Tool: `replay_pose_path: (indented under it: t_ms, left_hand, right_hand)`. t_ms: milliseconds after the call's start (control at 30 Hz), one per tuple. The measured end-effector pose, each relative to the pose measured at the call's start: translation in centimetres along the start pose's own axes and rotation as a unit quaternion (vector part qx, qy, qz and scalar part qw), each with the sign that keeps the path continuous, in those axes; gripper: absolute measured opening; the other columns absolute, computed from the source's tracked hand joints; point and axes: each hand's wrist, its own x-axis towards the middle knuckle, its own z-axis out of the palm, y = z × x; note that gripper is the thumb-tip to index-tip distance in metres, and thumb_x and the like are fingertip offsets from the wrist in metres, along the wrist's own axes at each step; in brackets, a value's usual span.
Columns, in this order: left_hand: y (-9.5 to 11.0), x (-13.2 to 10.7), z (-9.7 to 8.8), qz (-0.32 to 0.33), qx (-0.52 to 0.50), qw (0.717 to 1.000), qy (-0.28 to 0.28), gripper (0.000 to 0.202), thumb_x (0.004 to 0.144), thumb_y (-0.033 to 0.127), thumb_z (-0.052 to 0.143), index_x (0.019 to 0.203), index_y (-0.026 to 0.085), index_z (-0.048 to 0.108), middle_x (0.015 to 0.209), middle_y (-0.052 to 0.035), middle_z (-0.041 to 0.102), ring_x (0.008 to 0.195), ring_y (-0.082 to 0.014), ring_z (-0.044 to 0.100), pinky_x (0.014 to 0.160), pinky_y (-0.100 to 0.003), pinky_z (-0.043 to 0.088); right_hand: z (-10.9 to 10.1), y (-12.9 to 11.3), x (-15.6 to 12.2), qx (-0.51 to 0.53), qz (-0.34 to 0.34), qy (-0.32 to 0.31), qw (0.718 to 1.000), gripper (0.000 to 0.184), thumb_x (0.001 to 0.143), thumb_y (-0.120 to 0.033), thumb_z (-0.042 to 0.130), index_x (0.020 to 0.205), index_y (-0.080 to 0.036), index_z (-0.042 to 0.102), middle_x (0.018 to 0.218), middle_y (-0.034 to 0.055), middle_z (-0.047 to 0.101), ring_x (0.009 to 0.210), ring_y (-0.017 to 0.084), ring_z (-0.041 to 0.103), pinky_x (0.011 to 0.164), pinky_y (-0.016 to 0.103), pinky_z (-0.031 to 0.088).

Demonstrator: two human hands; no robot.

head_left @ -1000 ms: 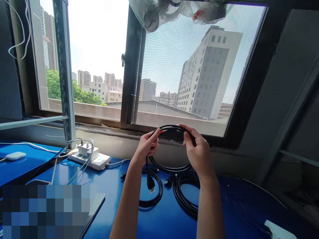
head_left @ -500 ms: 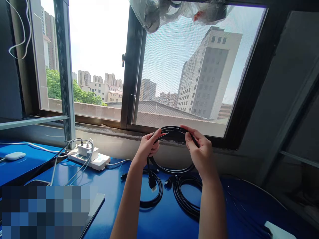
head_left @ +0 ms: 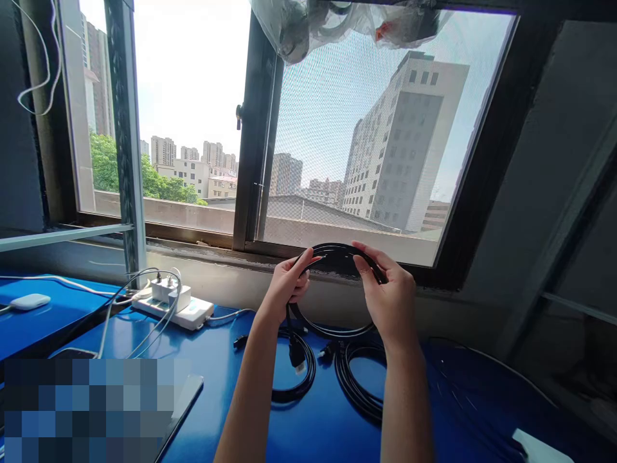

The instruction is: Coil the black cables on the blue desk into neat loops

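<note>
Between my hands, raised over the table, is a loop of black cable (head_left: 337, 249). My left hand (head_left: 289, 281) pinches the loop's left side, thumb on top. At the loop's right side, my right hand (head_left: 388, 286) grips the strands between thumb and fingers. A black plug with a pale metal end (head_left: 297, 355) hangs below my left hand. Two more coiled black cables lie beneath: a left coil (head_left: 294, 394), partly behind my left forearm, and a right coil (head_left: 348, 386), partly behind my right forearm. A small connector (head_left: 326, 354) sits by the right coil.
The blue table (head_left: 328, 437) runs below the window. A white power strip (head_left: 193, 314) with adapters and cords stands at the left. A flat dark device (head_left: 186, 402) lies nearer, beside a blurred patch. A white object (head_left: 540, 445) is at the lower right. A metal post (head_left: 132, 161) rises at the left.
My right thumb has shifted slightly left along the loop, and my right hand has tilted a little. The left hand keeps its grip; the hanging plug has swung slightly right.
</note>
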Motion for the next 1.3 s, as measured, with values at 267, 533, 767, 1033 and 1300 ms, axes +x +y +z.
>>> replay_pose_path:
  t_ms: [267, 533, 767, 1033, 1300]
  left_hand:
    - [0.2, -0.2, 0.3, 0.002, 0.038, 0.999, 0.008, 0.054, 0.082, 0.066, 0.047, 0.094, 0.017, 0.064, 0.051, 0.0065, 0.019, 0.043, -0.0066, 0.018, 0.043, -0.025, 0.012]
    - [-0.2, -0.1, -0.4, -0.026, 0.077, 0.997, 0.018, 0.055, 0.082, 0.065, 0.048, 0.099, 0.016, 0.066, 0.052, 0.0048, 0.025, 0.045, -0.0098, 0.031, 0.046, -0.026, 0.020]
    - [-0.3, 0.0, -0.5, -0.048, 0.080, 0.995, 0.017, 0.050, 0.081, 0.064, 0.050, 0.083, 0.017, 0.065, 0.049, 0.0063, 0.021, 0.042, -0.0073, 0.022, 0.045, -0.027, 0.017]
    - [0.0, -0.4, -0.7, -0.033, 0.068, 0.997, -0.022, 0.050, 0.084, 0.062, 0.048, 0.082, 0.016, 0.064, 0.050, 0.0056, 0.023, 0.042, -0.0074, 0.022, 0.044, -0.027, 0.018]
    - [0.0, -0.2, -0.5, -0.047, 0.082, 0.995, -0.014, 0.045, 0.083, 0.061, 0.050, 0.074, 0.018, 0.059, 0.048, 0.0064, 0.021, 0.041, -0.0078, 0.020, 0.042, -0.028, 0.015]
  right_hand:
    - [-0.1, 0.0, 0.1, -0.025, -0.010, 0.007, 1.000, 0.041, 0.081, -0.054, 0.057, 0.091, -0.019, 0.076, 0.090, 0.0108, 0.074, 0.075, 0.022, 0.068, 0.057, 0.030, 0.053]
    - [-0.6, -0.6, 0.2, -0.023, 0.065, -0.022, 0.997, 0.034, 0.068, -0.051, 0.065, 0.074, -0.019, 0.076, 0.072, 0.0099, 0.073, 0.058, 0.021, 0.063, 0.052, 0.032, 0.049]
    - [-1.0, -0.6, 0.1, -0.010, 0.147, -0.062, 0.987, 0.038, 0.061, -0.055, 0.066, 0.070, -0.018, 0.074, 0.063, 0.0081, 0.069, 0.057, 0.021, 0.061, 0.056, 0.033, 0.047]
    - [-1.5, -2.6, 0.5, 0.106, 0.269, -0.143, 0.947, 0.061, 0.050, -0.077, 0.066, 0.054, -0.017, 0.063, 0.034, -0.0056, 0.034, 0.032, 0.005, 0.023, 0.035, 0.024, 0.018]
    - [-0.3, -1.5, 0.0, 0.054, 0.160, -0.094, 0.981, 0.065, 0.077, -0.074, 0.046, 0.090, -0.016, 0.073, 0.066, 0.0039, 0.065, 0.036, 0.007, 0.040, 0.042, 0.024, 0.035]
